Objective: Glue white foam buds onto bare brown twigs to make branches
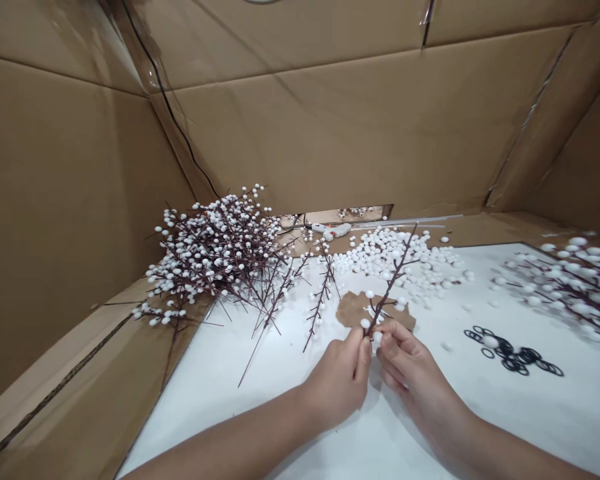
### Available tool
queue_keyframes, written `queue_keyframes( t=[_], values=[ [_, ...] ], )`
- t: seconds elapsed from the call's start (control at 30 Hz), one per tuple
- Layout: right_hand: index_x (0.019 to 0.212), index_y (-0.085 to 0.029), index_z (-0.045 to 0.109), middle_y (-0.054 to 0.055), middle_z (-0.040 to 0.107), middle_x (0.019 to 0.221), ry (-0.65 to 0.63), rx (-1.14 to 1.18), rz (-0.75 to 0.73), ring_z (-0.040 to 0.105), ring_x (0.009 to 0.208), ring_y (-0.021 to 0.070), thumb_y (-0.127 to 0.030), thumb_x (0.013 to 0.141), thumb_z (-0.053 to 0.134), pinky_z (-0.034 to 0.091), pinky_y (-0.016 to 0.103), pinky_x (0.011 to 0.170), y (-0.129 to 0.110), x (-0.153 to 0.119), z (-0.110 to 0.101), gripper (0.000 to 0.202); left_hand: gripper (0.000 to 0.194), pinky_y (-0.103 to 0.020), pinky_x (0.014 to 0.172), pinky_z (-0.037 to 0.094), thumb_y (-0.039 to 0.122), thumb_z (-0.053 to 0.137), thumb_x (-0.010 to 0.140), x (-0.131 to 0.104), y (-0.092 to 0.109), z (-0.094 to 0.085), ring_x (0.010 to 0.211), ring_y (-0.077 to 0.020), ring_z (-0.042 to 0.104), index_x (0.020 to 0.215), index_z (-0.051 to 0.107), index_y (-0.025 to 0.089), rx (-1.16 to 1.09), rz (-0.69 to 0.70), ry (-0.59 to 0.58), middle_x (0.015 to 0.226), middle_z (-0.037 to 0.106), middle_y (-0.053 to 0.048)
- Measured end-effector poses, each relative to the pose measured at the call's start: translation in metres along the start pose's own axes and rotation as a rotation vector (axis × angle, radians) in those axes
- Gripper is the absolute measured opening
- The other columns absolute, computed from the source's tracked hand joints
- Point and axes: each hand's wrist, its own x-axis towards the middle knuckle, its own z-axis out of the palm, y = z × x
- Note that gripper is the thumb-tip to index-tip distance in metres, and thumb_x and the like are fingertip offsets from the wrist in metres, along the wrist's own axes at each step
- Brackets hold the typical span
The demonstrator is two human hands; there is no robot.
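Observation:
My left hand (339,375) is closed around the lower end of a dark brown artificial berry branch (393,279). The branch slants up and to the right, with a few white balls near its base and mostly bare twigs higher up. Close beside it, my right hand (414,365) pinches a white foam ball (377,337) against the lower part of the branch. Just behind both hands lies a torn piece of cardboard (349,311), with some whitish material on it, partly covered by the branch.
A heap of berry branches (215,250) fills the back left; single branches (321,303) lie nearer. Loose white balls (375,252) spread along the back, before a glue gun (333,231). Black rings (517,357) and another branch bunch (580,283) are right. Cardboard walls (320,127) enclose the white board (220,427).

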Motion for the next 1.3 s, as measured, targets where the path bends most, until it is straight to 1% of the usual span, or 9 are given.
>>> queue_keyframes(
  t=[0.2,0.33,0.47,0.67,0.83,0.97,1.03,1.13,1.3],
  values=[
    [0.075,-0.02,0.052,-0.011,0.025,0.048,-0.004,0.008,0.003,0.011,0.042,0.0044,-0.057,0.065,0.065,0.009,0.021,0.042,0.001,0.002,0.0,0.04,0.035,-0.023,0.04,0.025,0.048,0.02,0.09,0.0,0.001,-0.001,0.03,-0.0115,0.035,0.088,0.043,0.022,-0.001,0.002,-0.013,0.037,0.039,0.008],
    [0.074,-0.02,0.052,-0.01,0.027,0.049,-0.023,0.006,-0.016,0.013,0.042,0.0048,-0.056,0.069,0.063,0.011,0.021,0.041,0.003,0.003,-0.002,0.038,0.036,-0.023,0.039,0.026,0.048,0.019,0.09,0.0,0.001,-0.001,0.029,-0.0111,0.033,0.09,0.043,0.021,0.013,0.005,-0.037,0.036,0.038,0.008],
    [0.073,-0.02,0.05,-0.01,0.032,0.05,-0.028,-0.003,-0.041,0.015,0.041,0.0044,-0.056,0.07,0.062,0.012,0.021,0.041,0.005,0.004,-0.004,0.037,0.036,-0.022,0.038,0.027,0.05,0.019,0.089,0.0,0.002,-0.001,0.028,-0.0099,0.032,0.084,0.041,0.022,-0.011,0.01,-0.035,0.036,0.037,0.009],
    [0.073,-0.02,0.05,-0.012,0.025,0.044,-0.041,-0.04,-0.029,0.014,0.039,0.0045,-0.061,0.069,0.058,0.012,0.021,0.039,-0.002,0.004,0.001,0.042,0.038,-0.02,0.038,0.03,0.055,0.02,0.087,0.001,0.0,0.003,0.03,-0.0091,0.032,0.075,0.035,0.023,-0.075,-0.064,0.028,0.036,0.036,0.01],
    [0.065,-0.019,0.048,-0.009,0.037,0.051,-0.03,-0.055,-0.052,0.019,0.037,0.0026,-0.061,0.065,0.061,0.015,0.021,0.038,-0.011,0.005,0.004,0.044,0.039,-0.021,0.044,0.035,0.054,0.025,0.087,0.002,-0.002,0.005,0.037,-0.0099,0.042,0.071,0.038,0.021,-0.219,-0.097,0.106,0.04,0.04,0.008],
    [0.07,-0.018,0.053,-0.008,0.043,0.053,-0.014,-0.099,-0.092,0.025,0.037,0.0026,-0.058,0.067,0.062,0.017,0.02,0.038,-0.011,0.009,0.002,0.041,0.038,-0.021,0.048,0.036,0.05,0.033,0.087,0.003,-0.001,0.005,0.045,-0.0085,0.043,0.066,0.039,0.019,-0.281,-0.064,0.152,0.049,0.042,0.006],
    [0.072,-0.018,0.054,-0.007,0.045,0.052,-0.025,-0.113,-0.1,0.026,0.036,0.0031,-0.058,0.068,0.061,0.017,0.02,0.038,-0.011,0.01,0.0,0.041,0.035,-0.021,0.047,0.035,0.05,0.035,0.086,0.003,0.0,0.004,0.046,-0.0078,0.042,0.071,0.041,0.019,-0.329,-0.076,0.174,0.054,0.042,0.006],
    [0.07,-0.018,0.053,-0.005,0.05,0.053,-0.053,-0.129,-0.111,0.027,0.037,0.0033,-0.058,0.068,0.06,0.018,0.02,0.038,-0.01,0.011,0.0,0.041,0.031,-0.021,0.048,0.036,0.05,0.037,0.085,0.006,0.003,0.002,0.046,-0.0073,0.042,0.086,0.043,0.019,-0.424,-0.117,0.213,0.06,0.043,0.006],
    [0.073,-0.018,0.054,-0.001,0.058,0.059,-0.103,-0.201,-0.064,0.024,0.036,0.002,-0.061,0.064,0.062,0.015,0.02,0.038,-0.009,0.013,0.002,0.046,0.033,-0.021,0.057,0.04,0.042,0.049,0.083,0.012,0.01,-0.003,0.06,-0.0084,0.051,0.106,0.035,0.024,-0.566,-0.107,0.296,0.076,0.051,0.004]
  ],
)
